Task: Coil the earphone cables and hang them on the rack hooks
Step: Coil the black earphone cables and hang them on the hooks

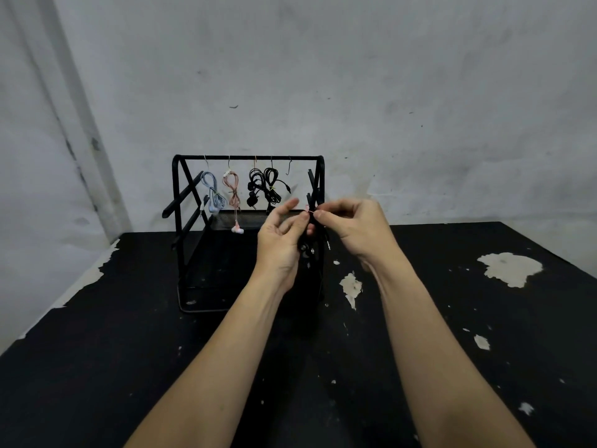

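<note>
Both hands meet over a black earphone coil [310, 244]: the left hand [280, 236] holds the bundle, the right hand [350, 226] pinches a small tie [308, 209] at its top. Just beyond them the rack [248, 158] has one free hook [288, 168] — if the tie slips, the coil will likely spring loose and tangle.

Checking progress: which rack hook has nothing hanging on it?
The rightmost hook; the four hooks to its left carry blue, pink and two black coiled earphones.
</note>
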`<action>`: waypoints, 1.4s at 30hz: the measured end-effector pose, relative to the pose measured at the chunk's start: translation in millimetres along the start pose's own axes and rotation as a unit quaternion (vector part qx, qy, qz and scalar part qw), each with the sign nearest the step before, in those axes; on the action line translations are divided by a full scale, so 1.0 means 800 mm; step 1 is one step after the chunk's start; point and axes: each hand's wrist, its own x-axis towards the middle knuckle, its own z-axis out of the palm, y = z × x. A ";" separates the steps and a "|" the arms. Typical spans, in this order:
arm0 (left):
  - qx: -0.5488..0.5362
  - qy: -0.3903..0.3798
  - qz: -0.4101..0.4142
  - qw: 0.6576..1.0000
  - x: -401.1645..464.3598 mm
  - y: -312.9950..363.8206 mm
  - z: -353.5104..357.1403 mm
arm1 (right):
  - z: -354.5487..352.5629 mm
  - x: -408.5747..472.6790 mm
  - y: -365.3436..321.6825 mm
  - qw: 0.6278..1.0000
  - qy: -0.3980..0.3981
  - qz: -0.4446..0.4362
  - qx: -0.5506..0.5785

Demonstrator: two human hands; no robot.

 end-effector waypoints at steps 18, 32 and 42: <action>-0.011 -0.014 -0.064 0.998 -0.007 -0.005 0.002 | -0.028 0.007 -0.004 0.978 -0.108 -0.048 -0.173; 0.030 0.047 -0.017 0.998 0.002 -0.001 0.005 | -0.017 0.005 0.001 0.963 -0.128 -0.091 -0.221; 0.049 0.053 0.012 0.997 -0.006 -0.005 0.004 | 0.000 -0.002 0.002 0.982 0.000 -0.110 -0.155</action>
